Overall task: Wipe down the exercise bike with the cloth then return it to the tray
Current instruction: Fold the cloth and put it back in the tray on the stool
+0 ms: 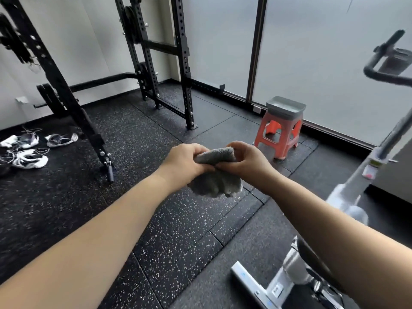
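Note:
A grey fluffy cloth (pixel 217 172) is bunched between both of my hands in the middle of the view, above the floor. My left hand (pixel 186 161) grips its left side and my right hand (pixel 247 160) grips its right side, with a fold sticking up between them and the rest hanging below. The white exercise bike (pixel 347 197) stands at the right, its black handlebars (pixel 383 72) high up and its base bar (pixel 247 284) at the bottom. A grey tray (pixel 286 108) sits on an orange stool beyond my hands.
The orange plastic stool (pixel 278 137) stands by the frosted glass wall. A black power rack (pixel 156 63) fills the back left. White shoes (pixel 29 152) lie on the speckled black rubber floor (pixel 156 219) at the left.

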### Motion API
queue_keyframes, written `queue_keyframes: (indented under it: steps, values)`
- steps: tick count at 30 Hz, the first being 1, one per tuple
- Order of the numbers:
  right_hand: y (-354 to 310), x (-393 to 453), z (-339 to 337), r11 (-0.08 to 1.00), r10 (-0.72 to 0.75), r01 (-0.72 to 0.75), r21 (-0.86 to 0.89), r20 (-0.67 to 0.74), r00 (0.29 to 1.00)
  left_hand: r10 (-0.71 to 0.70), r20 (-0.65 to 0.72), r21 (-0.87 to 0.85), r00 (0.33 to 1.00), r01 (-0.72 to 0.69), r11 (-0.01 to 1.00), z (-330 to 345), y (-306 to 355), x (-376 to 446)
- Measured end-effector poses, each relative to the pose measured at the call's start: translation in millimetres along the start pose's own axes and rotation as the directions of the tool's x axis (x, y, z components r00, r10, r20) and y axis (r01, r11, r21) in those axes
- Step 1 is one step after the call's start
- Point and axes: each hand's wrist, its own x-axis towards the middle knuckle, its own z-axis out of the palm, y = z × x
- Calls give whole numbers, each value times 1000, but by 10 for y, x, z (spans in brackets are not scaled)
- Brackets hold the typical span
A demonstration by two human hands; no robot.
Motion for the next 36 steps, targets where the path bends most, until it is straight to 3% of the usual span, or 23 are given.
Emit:
queue_keyframes:
  steps: [5, 11, 15, 22, 28, 32, 36]
  values:
    - [295, 753, -22, 996, 94, -94, -3, 1, 996, -180, -86, -27, 980, 178, 984, -316, -604, 649]
    - [740, 1758, 16, 970, 184, -203, -131, -143, 972, -304, -99, -157, 947, 287, 945, -583, -1379, 1741]
    - [1043, 2332, -120, 940, 280, -323, -107, -299, 912, -330, -42, -232, 943, 312, 921, -713, -1808, 2600]
    - [1426, 2904, -517, 880, 414, -474, 22, -525, 744, -271, 36, -266, 962, 271, 925, -635, -1966, 3954]
    - [1793, 3414, -1087, 841, 476, -534, 84, -583, 659, -251, 158, -316, 955, 290, 903, -17, -1767, 5070]
    - [2035, 3879, -1536, 829, 499, -547, 121, -601, 624, -104, 227, -189, 968, 148, 971, 353, -1524, 5713]
    - [2154, 4337, -1887, 827, 505, -546, 132, -602, 618, 78, 355, -130, 932, -33, 991, 627, -1274, 6278]
